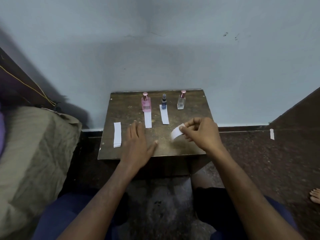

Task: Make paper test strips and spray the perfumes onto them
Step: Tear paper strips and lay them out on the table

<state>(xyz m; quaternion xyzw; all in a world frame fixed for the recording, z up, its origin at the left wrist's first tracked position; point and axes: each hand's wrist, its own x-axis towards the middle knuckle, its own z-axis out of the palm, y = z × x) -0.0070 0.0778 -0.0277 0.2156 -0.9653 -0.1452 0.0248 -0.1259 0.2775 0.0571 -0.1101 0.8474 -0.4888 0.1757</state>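
Three perfume bottles stand along the far edge of a small wooden table (190, 118): a pink bottle (146, 103), a small dark blue bottle (164, 100) and a clear bottle (181, 100). One white paper strip (148, 120) lies in front of the pink bottle, another strip (164, 114) in front of the blue one. A small stack of strips (117, 134) rests at the table's left edge. My right hand (200, 132) pinches a white strip (176, 132) above the table. My left hand (137, 144) lies flat with fingers spread, holding nothing.
A pale blue wall rises right behind the table. A bed with an olive cover (31, 153) stands to the left. A dark wooden panel (297, 111) with a white paper scrap (272, 134) is at the right. My knees in blue trousers sit below the table.
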